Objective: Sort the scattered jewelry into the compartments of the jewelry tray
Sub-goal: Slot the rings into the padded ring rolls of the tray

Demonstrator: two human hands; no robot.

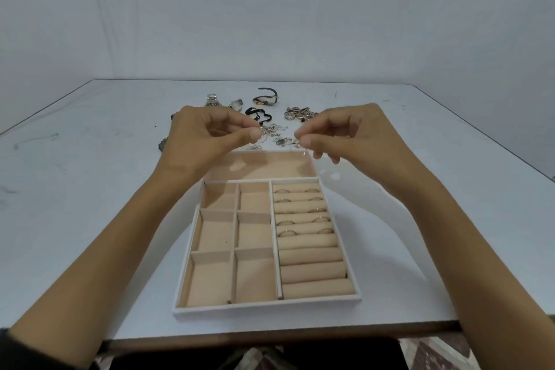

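A beige jewelry tray (265, 308) lies in front of me, with several square compartments on its left and ring rolls (309, 237) on its right that hold several rings. My left hand (207, 134) pinches a small silver piece (262, 130) above the tray's far edge. My right hand (333, 132) pinches the other end of a thin silver chain (295, 141) at the same height. Loose silver jewelry (280, 140) lies on the table just behind my fingers.
Farther back lie a silver watch (213, 100), a smaller watch (236, 104), a dark-strapped watch (265, 97), a black cord (258, 114) and a heap of silver chains (300, 113). A dark beaded piece (161, 145) peeks from behind my left hand. The table's near edge (270, 335) is close.
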